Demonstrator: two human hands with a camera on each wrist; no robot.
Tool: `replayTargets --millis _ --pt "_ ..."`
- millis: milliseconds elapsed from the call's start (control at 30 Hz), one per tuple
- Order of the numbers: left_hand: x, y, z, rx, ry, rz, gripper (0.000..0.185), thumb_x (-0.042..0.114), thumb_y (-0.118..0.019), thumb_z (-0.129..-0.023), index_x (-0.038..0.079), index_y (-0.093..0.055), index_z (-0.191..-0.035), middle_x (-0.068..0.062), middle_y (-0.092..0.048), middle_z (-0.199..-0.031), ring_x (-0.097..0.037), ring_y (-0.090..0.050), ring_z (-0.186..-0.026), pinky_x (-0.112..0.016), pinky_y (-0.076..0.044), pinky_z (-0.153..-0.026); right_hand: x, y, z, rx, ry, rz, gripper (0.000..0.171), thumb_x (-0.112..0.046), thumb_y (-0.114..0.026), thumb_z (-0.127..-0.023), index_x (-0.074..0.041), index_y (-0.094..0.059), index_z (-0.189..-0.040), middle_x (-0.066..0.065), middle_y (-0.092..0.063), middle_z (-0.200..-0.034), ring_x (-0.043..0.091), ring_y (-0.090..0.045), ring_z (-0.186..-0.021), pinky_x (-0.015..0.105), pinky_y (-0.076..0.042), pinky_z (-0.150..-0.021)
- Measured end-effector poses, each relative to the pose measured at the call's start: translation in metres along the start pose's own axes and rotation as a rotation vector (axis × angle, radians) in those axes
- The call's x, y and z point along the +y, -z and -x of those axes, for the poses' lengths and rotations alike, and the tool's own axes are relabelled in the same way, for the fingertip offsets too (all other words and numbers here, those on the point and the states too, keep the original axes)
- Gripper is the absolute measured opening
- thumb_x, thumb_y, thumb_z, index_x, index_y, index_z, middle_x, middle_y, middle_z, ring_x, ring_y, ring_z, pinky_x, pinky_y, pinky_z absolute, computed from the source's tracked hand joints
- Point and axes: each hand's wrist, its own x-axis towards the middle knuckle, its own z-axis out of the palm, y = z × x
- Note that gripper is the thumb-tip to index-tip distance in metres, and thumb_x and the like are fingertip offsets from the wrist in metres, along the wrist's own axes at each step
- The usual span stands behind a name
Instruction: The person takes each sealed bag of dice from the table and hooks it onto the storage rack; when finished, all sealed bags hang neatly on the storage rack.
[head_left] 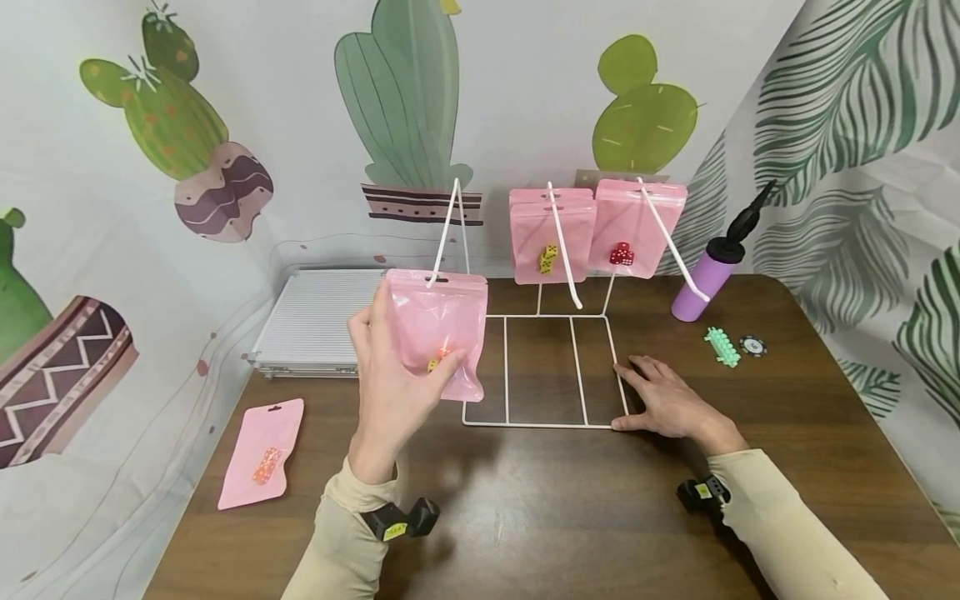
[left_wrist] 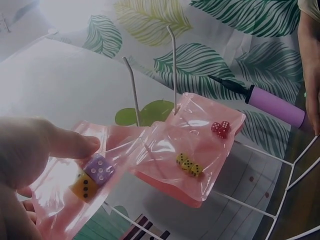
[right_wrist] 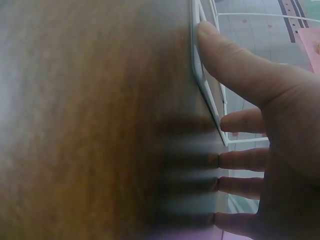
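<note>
L hand (head_left: 393, 379) pinches pink pouch (head_left: 438, 329); R hand (head_left: 663, 400) flat on rack base (head_left: 543, 423).

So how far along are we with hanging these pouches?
Two pink pouches already hang on the rack's middle and right hooks. The left hand grips a third pouch at the left hook; whether it is fully on is unclear. The right hand rests flat at the rack's base. One pouch is left on the table.

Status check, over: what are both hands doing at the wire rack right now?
Left hand grips pink dice pouch at the left hook. Right hand flat on table, steadying rack base. Nothing blocking the hook.
</note>
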Motion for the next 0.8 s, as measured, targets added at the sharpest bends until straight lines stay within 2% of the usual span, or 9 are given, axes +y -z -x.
replayTargets --millis 200,367,500,800 --pt "-0.004 -0.005 -0.003 0.009 -0.004 0.013 0.114 0.031 -0.091 -0.062 0.028 -0.025 -0.155 -0.016 -0.039 -0.121 -0.024 -0.041 -0.111 -0.041 -0.042 -0.088 0.0 -0.001 0.0 -0.001 0.0 0.006 0.095 -0.06 -0.071 -0.077 -0.001 -0.041 -0.145 0.033 -0.034 -0.146 0.054 -0.027 -0.135 0.066 -0.026 -0.108" --pt "-0.014 -0.023 -0.014 0.039 -0.03 0.048 0.112 0.033 -0.09 -0.064 0.023 -0.026 -0.155 -0.018 -0.038 -0.123 -0.027 -0.043 -0.111 -0.042 -0.045 -0.086 0.001 0.0 0.0 0.005 0.002 0.007 0.095 -0.06 -0.072 -0.077 -0.001 -0.041 -0.145 0.033 -0.034 -0.146 0.054 -0.028 -0.134 0.066 -0.026 -0.108" --pt "-0.026 -0.045 -0.033 0.085 -0.075 0.068 0.111 0.034 -0.09 -0.065 0.02 -0.025 -0.155 -0.02 -0.037 -0.123 -0.029 -0.044 -0.111 -0.045 -0.046 -0.089 0.002 0.0 0.0 0.006 0.002 0.007 0.095 -0.061 -0.071 -0.077 -0.001 -0.041 -0.145 0.033 -0.035 -0.146 0.054 -0.028 -0.134 0.066 -0.027 -0.108" --pt "-0.055 -0.09 -0.087 0.145 -0.164 0.003 0.111 0.039 -0.087 -0.068 0.008 -0.022 -0.153 -0.022 -0.037 -0.123 -0.033 -0.039 -0.114 -0.046 -0.043 -0.098 0.002 -0.001 0.0 0.003 0.001 0.001 0.095 -0.06 -0.072 -0.077 -0.001 -0.041 -0.145 0.033 -0.035 -0.146 0.054 -0.028 -0.135 0.067 -0.027 -0.108"
